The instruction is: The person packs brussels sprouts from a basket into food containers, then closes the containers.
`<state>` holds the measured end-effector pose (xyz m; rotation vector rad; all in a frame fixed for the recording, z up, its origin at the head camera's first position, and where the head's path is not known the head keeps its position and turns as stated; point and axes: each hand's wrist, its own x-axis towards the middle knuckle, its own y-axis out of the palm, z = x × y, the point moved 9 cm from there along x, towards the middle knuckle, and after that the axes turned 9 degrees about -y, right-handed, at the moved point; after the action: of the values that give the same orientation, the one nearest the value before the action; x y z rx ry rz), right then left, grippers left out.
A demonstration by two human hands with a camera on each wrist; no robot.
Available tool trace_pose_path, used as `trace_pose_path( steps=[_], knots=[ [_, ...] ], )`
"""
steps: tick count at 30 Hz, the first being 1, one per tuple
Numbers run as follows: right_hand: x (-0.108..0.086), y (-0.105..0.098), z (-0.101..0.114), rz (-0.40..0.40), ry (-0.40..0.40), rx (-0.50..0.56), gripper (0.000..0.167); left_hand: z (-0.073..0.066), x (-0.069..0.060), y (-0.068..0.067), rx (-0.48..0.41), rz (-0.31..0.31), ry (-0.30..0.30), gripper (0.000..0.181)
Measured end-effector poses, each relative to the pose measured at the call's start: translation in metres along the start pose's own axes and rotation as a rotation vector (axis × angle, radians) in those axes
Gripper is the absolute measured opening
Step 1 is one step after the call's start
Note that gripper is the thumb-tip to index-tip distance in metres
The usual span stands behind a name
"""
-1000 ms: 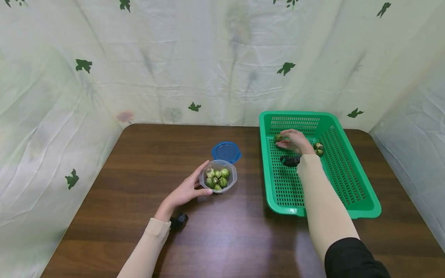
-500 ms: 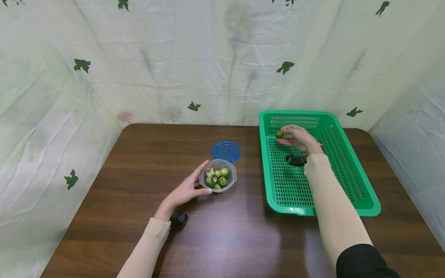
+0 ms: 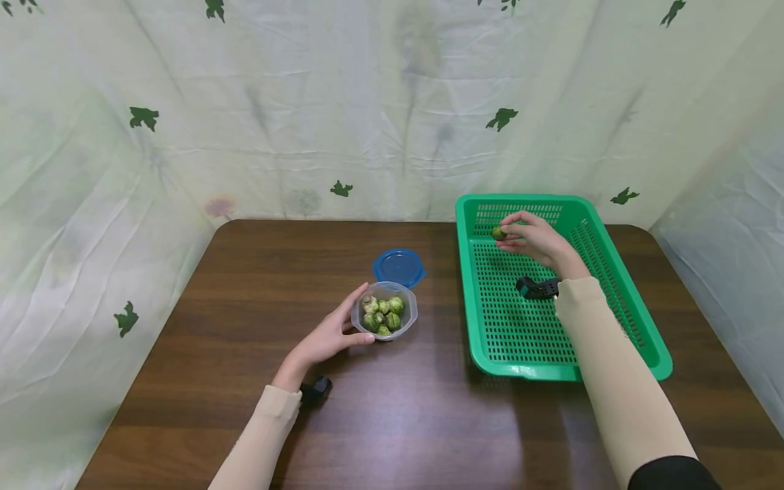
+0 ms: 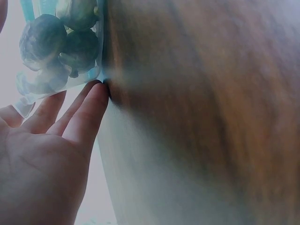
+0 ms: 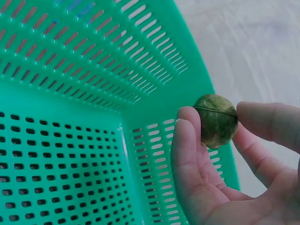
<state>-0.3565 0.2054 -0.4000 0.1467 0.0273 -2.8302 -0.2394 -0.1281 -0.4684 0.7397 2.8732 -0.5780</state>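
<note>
My left hand (image 3: 327, 335) holds the side of a small clear tub (image 3: 409, 324) with several Brussels sprouts (image 3: 393, 320) in it; in the left wrist view its fingers (image 4: 89, 115) lie against the tub's wall. Above the far part of a green basket (image 3: 463, 292), my right hand (image 3: 539, 245) pinches one sprout (image 3: 499, 233). The right wrist view shows this sprout (image 5: 218, 121) between the thumb and fingertips, near the basket's wall (image 5: 154, 89). My right hand and forearm hide part of the basket.
A blue lid (image 3: 399, 267) lies on the brown table (image 3: 275, 272) just behind the tub. A pale curtain (image 3: 367, 102) with green leaf shapes hangs along the table's back edge. The basket takes up the right side of the table.
My right hand has moved a little to the right and back with the sprout in its fingers. Two sprouts seen earlier in the basket are now out of sight. My left hand has stayed still.
</note>
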Motion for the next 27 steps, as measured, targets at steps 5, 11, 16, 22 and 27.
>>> trace_pose_path(
  steps=[5, 11, 16, 22, 27],
  knots=[
    [-0.007, 0.001, 0.006, 0.017, -0.019, -0.017, 0.015, -0.001, 0.0, 0.0, -0.004, 0.001, 0.003, 0.094],
    [-0.016, 0.002, 0.012, 0.035, -0.032, -0.044, 0.012, 0.0, 0.001, -0.001, -0.001, -0.001, 0.004, 0.095],
    [-0.023, 0.009, 0.019, 0.061, -0.043, -0.048, 0.013, 0.0, 0.001, 0.0, -0.004, 0.003, 0.009, 0.095],
    [-0.03, 0.022, 0.026, 0.118, -0.086, -0.055, 0.013, 0.002, 0.001, 0.0, -0.013, 0.005, 0.008, 0.095],
    [-0.033, 0.036, 0.03, 0.176, -0.117, -0.069, 0.012, 0.002, 0.001, 0.0, -0.013, 0.005, 0.007, 0.094]
  ],
)
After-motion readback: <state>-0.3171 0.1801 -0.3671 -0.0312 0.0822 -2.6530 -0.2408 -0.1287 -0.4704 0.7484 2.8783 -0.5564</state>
